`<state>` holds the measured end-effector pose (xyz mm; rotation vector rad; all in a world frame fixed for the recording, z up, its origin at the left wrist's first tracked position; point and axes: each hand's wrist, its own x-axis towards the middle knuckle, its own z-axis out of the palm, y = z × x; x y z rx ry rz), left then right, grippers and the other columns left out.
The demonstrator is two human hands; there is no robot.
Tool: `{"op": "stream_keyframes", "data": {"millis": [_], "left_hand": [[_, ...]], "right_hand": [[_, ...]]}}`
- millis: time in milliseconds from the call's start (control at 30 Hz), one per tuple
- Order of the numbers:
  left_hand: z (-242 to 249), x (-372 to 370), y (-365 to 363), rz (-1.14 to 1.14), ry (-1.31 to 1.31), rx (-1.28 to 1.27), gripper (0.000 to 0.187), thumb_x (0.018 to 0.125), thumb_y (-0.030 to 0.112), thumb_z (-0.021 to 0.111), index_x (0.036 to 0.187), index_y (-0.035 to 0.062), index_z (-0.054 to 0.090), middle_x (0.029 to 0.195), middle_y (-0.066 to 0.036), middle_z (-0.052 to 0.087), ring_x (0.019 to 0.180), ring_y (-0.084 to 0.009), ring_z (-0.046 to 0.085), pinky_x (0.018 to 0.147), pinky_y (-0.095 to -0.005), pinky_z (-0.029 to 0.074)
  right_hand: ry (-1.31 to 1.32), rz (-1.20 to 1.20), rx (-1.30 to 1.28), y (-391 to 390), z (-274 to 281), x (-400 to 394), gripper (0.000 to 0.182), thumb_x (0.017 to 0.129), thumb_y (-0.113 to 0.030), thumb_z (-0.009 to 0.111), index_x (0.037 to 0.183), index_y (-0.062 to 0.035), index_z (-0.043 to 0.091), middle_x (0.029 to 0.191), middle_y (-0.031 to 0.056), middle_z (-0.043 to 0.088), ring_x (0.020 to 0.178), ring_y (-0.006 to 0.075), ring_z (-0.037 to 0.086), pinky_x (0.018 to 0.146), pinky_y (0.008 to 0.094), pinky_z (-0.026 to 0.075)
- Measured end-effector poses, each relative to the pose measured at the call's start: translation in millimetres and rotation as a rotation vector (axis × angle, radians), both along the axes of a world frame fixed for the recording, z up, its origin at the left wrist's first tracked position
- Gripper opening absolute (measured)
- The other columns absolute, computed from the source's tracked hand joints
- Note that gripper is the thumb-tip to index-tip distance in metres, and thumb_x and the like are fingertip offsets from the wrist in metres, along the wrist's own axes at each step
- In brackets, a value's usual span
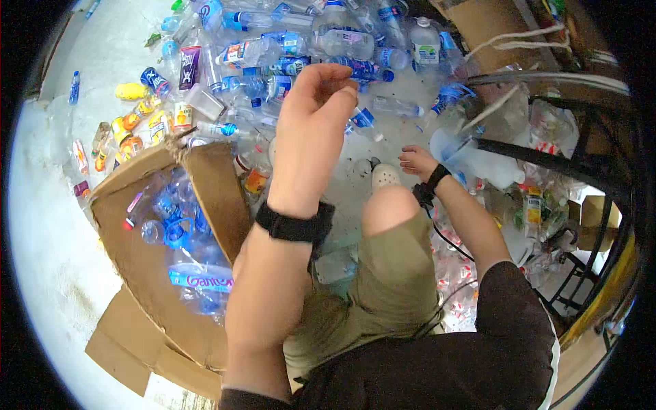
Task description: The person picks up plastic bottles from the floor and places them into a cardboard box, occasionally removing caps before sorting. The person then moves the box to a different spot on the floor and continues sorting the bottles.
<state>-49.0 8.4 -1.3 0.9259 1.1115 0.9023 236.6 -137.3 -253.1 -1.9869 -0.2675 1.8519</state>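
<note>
My left hand (320, 99) is raised over the pile of plastic bottles, its fingers loosely curled with a gap at the thumb. No held thing shows in it. Behind its fingertips lies a blue-labelled bottle (369, 71), and a small bottle with a blue label (366, 121) rests on the floor just right of it. Beside my knee, my right hand (418, 162) has its fingers stretched out and holds nothing. Close to its right is a cloudy white plastic jug (497, 168). Black bands circle both wrists.
A cardboard box (116, 205) with crushed bottles stands at left. Yellow and orange bottles (140, 123) lie beyond it. A black-framed rack or bag rim (540, 156) with more plastic is at right. White rope (512, 42) hangs above cardboard at the upper right.
</note>
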Motion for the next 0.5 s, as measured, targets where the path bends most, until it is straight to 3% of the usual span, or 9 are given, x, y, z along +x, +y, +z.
{"op": "stream_keyframes", "data": {"millis": [67, 133, 233, 300, 367, 400, 500], "left_hand": [[-1.2, -2.9, 8.1, 0.034, 0.046, -0.003, 0.025, 0.084, 0.010, 0.053, 0.108, 0.0015, 0.057, 0.099, -0.009, 0.063, 0.086, -0.0151, 0.058, 0.076, -0.0263, 0.044], [3.1, -4.7, 11.3, 0.041, 0.139, -0.029, 0.026, 0.084, 0.007, 0.052, 0.109, 0.0020, 0.057, 0.100, -0.008, 0.062, 0.089, -0.0147, 0.057, 0.080, -0.0261, 0.044], [5.4, -1.2, 11.0, 0.046, 0.067, -0.033, 0.026, 0.084, 0.005, 0.053, 0.109, 0.0017, 0.056, 0.100, -0.007, 0.061, 0.092, -0.0144, 0.056, 0.084, -0.0264, 0.043], [8.4, -0.6, 11.1, 0.048, 0.020, -0.070, 0.025, 0.084, 0.003, 0.053, 0.109, 0.0005, 0.055, 0.100, -0.007, 0.060, 0.094, -0.0143, 0.055, 0.087, -0.0265, 0.043], [9.5, 0.9, 12.1, 0.009, 0.111, -0.077, 0.025, 0.084, 0.002, 0.052, 0.109, 0.0003, 0.054, 0.099, -0.007, 0.060, 0.095, -0.0145, 0.055, 0.086, -0.0261, 0.042], [7.7, 1.7, 13.5, 0.002, 0.111, -0.076, 0.025, 0.084, 0.002, 0.052, 0.109, 0.0003, 0.054, 0.099, -0.007, 0.060, 0.095, -0.0145, 0.055, 0.086, -0.0261, 0.042], [4.0, 2.1, 11.9, -0.008, 0.103, -0.063, 0.025, 0.084, 0.002, 0.052, 0.109, 0.0000, 0.054, 0.100, -0.007, 0.060, 0.096, -0.0142, 0.055, 0.087, -0.0259, 0.042]], "right_hand": [[-0.053, 0.067, -0.065, 18.7, -34.7, -12.5, 0.054, 0.079, -0.020, 0.068, 0.125, -0.0075, 0.043, 0.093, 0.0052, 0.058, 0.085, 0.0163, 0.058, 0.074, 0.0337, 0.050], [-0.142, 0.122, 0.003, 38.7, -71.8, -24.4, 0.064, 0.075, -0.015, 0.070, 0.131, -0.0116, 0.040, 0.084, 0.0100, 0.056, 0.059, 0.0182, 0.053, 0.050, 0.0309, 0.044], [-0.117, 0.261, -0.052, 62.7, -110.9, -33.7, 0.073, 0.073, -0.014, 0.071, 0.135, -0.0100, 0.033, 0.083, 0.0105, 0.057, 0.055, 0.0190, 0.052, 0.048, 0.0330, 0.044], [-0.208, 0.510, 0.235, 43.6, -215.4, -11.0, 0.070, 0.071, -0.019, 0.070, 0.132, -0.0061, 0.040, 0.080, 0.0103, 0.061, 0.056, 0.0201, 0.055, 0.049, 0.0339, 0.046], [-0.418, 0.682, 0.008, 66.3, -159.6, -28.3, 0.061, 0.070, -0.025, 0.068, 0.122, -0.0005, 0.050, 0.077, 0.0112, 0.063, 0.059, 0.0203, 0.059, 0.053, 0.0331, 0.048], [-0.523, 0.691, 0.060, 70.0, -126.2, -39.1, 0.055, 0.069, -0.030, 0.066, 0.112, 0.0024, 0.057, 0.079, 0.0129, 0.065, 0.062, 0.0200, 0.062, 0.056, 0.0318, 0.049], [-0.366, 0.551, 0.097, 58.7, -91.2, -36.0, 0.052, 0.072, -0.031, 0.066, 0.110, 0.0030, 0.058, 0.074, 0.0106, 0.063, 0.059, 0.0183, 0.060, 0.055, 0.0310, 0.048]]}}
